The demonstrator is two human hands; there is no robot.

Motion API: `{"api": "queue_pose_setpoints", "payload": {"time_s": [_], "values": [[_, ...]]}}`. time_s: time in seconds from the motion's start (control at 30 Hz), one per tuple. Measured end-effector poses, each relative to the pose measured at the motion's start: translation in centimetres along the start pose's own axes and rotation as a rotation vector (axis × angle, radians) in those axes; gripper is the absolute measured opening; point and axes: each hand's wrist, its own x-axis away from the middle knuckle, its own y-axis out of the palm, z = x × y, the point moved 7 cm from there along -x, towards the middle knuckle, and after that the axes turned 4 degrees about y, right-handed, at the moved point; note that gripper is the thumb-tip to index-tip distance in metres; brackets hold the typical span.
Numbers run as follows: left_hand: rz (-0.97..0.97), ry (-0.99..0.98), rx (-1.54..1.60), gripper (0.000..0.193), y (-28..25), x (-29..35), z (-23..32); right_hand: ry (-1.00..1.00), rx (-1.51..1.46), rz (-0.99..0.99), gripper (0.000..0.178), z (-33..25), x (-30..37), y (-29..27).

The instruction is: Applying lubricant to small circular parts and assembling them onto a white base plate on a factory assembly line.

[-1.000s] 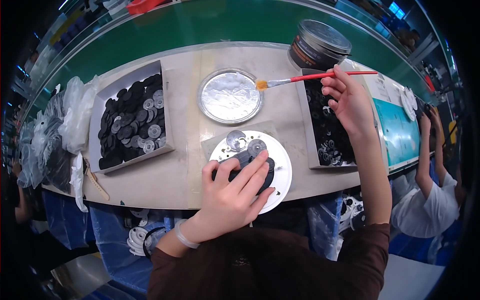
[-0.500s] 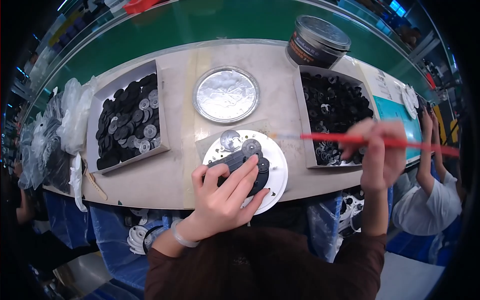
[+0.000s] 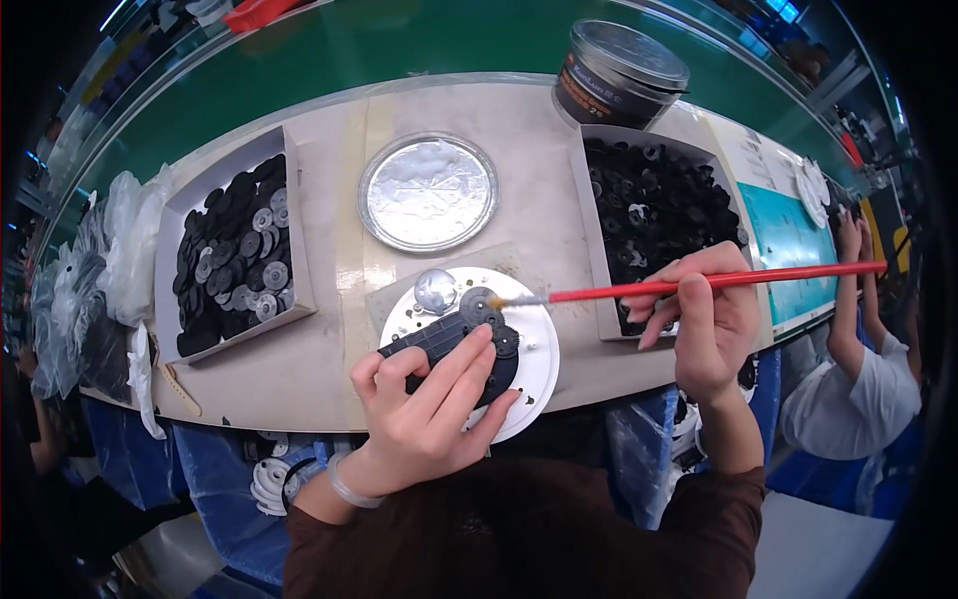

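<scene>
A round white plastic plate [image 3: 540, 364] lies at the table's front edge. Across it sits a black plastic housing [image 3: 427, 345], and dark grey gears [image 3: 478, 307] show at its upper end. My left hand [image 3: 424, 414] is closed on the housing, fingers pressed along its top and thumb by its right side. A silvery round piece [image 3: 435, 292] sits on the plate's upper left. My right hand [image 3: 711, 324] grips a slim red-handled paintbrush [image 3: 649, 287] held nearly level. Its yellowish bristle tip is at the upper gear; whether it touches, I cannot tell.
Behind the plate lies a round silvery lid [image 3: 429, 193] with pale smears. White boxes hold black and clear gears [image 3: 239, 255] at left and small black parts [image 3: 654, 200] at right. A dark tub [image 3: 619, 75] stands far right. Another person's hands [image 3: 856, 238] show at right.
The brush has come left and down, its tip now at the upper gear instead of beside the plate. My left hand stays on the housing. The whole view has shifted slightly.
</scene>
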Motion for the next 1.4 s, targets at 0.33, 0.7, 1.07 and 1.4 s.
{"api": "queue_pose_setpoints", "payload": {"time_s": [0.33,0.7,1.07,1.4], "values": [[-0.018,-0.009,0.01,0.035,0.2,0.2,-0.2,0.0,-0.024,0.003,0.012,0.2,-0.4,0.1],[-0.012,-0.01,0.011,0.035,0.1,0.1,-0.1,0.051,-0.071,0.001,0.016,1.3,-0.2,-0.6],[0.014,-0.017,0.009,0.031,0.1,0.1,-0.3,0.033,-0.053,0.06,0.017,2.2,0.4,-1.4],[0.02,-0.023,0.017,0.03,0.0,0.2,-0.3,-0.011,-0.133,0.093,0.017,1.8,0.2,-1.9]]}}
